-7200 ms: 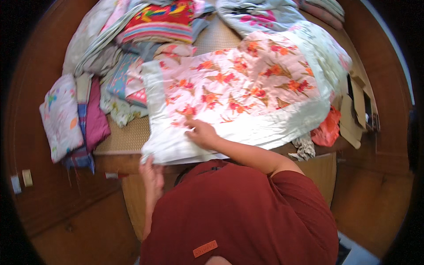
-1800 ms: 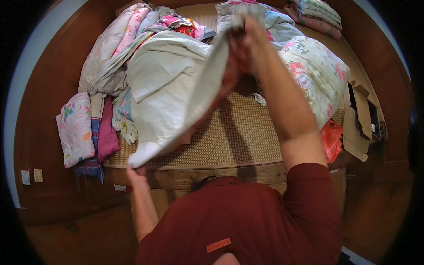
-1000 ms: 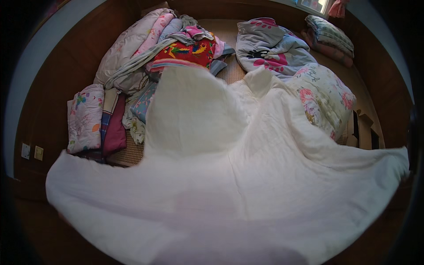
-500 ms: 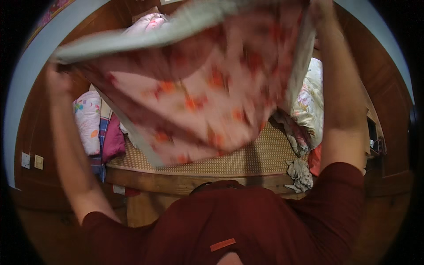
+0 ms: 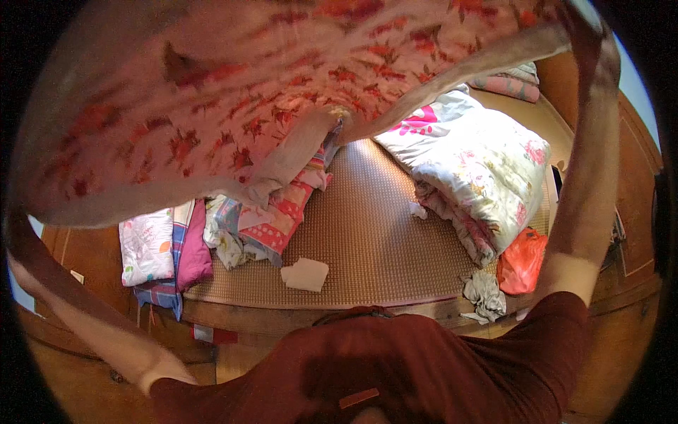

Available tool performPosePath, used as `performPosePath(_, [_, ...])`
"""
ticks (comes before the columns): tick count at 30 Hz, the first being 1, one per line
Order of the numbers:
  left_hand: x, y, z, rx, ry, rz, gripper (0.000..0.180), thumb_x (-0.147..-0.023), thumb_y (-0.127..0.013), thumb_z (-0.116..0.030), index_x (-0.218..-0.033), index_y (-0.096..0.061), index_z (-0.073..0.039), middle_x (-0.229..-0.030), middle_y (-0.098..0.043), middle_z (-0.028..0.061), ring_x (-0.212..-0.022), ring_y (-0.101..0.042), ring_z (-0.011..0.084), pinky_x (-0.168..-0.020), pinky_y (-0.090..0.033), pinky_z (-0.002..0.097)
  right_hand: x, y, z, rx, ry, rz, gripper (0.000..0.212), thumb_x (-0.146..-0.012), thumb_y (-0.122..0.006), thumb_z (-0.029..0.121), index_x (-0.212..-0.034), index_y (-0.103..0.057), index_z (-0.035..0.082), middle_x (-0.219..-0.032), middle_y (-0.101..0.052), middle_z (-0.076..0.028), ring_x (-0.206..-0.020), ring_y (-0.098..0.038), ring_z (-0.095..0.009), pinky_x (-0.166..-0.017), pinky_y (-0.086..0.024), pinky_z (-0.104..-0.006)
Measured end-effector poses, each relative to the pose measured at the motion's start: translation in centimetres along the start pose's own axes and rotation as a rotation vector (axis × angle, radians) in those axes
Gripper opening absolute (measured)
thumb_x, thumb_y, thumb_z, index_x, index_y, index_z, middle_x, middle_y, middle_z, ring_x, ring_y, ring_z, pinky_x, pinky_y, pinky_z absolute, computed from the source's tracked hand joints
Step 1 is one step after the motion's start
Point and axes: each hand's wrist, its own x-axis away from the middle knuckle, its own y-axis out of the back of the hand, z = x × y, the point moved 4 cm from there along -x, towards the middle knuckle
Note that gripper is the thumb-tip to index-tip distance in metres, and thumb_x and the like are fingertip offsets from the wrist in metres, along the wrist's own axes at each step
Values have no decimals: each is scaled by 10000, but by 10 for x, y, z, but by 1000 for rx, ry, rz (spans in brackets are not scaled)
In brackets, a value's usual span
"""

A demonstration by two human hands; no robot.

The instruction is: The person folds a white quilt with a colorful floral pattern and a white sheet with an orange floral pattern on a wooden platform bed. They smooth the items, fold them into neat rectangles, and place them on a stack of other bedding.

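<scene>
A pink cloth (image 5: 304,78) with red flowers spreads in the air over a woven mat (image 5: 381,240), spanning the wide gap between the left hand (image 5: 16,220) and right hand (image 5: 590,35), each clamped on its pale border.

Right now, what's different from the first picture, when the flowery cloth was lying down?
The flowery cloth has gone up from the mat into the air, spread between the left hand and the right hand. The right hand, which lay on top of it, now grips its edge, and a pale scrap shows on the mat. The red bag and grey rag stayed near the mat's front edge.
</scene>
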Motion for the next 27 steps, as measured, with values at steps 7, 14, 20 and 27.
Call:
performPosePath(7, [131, 102, 0, -316, 192, -396, 267, -842, -478, -191, -990, -539, 23, -936, -561, 111, -868, -519, 231, -789, -416, 335, 158, 97, 5, 343, 75, -486, 302, -863, -441, 190, -1101, -467, 5, -1033, -524, -136, -941, -523, -209, -855, -427, -364])
performPosePath(14, [177, 142, -12, -461, 375, -441, 237, -832, -494, -175, -965, -542, 15, -911, -554, 95, -845, -519, 216, -767, -422, 325, 242, 111, 40, 357, -12, -536, 293, -840, -474, 171, -1075, -478, -3, -1002, -538, -133, -901, -538, -213, -819, -446, -359])
performPosePath(20, [189, 163, -10, -520, 461, -419, 211, -823, -508, -161, -943, -545, 8, -889, -549, 82, -826, -520, 202, -749, -427, 316, 239, 97, 25, 343, -93, -513, 286, -820, -502, 155, -1054, -487, -9, -975, -549, -130, -867, -551, -216, -788, -463, -355])
performPosePath(27, [226, 176, 45, -577, 667, -391, 181, -812, -524, -144, -918, -548, 0, -864, -542, 67, -803, -521, 187, -727, -433, 306, 216, 77, -60, 323, -280, -527, 280, -797, -535, 136, -1029, -497, -16, -943, -563, -126, -827, -566, -220, -752, -482, -350])
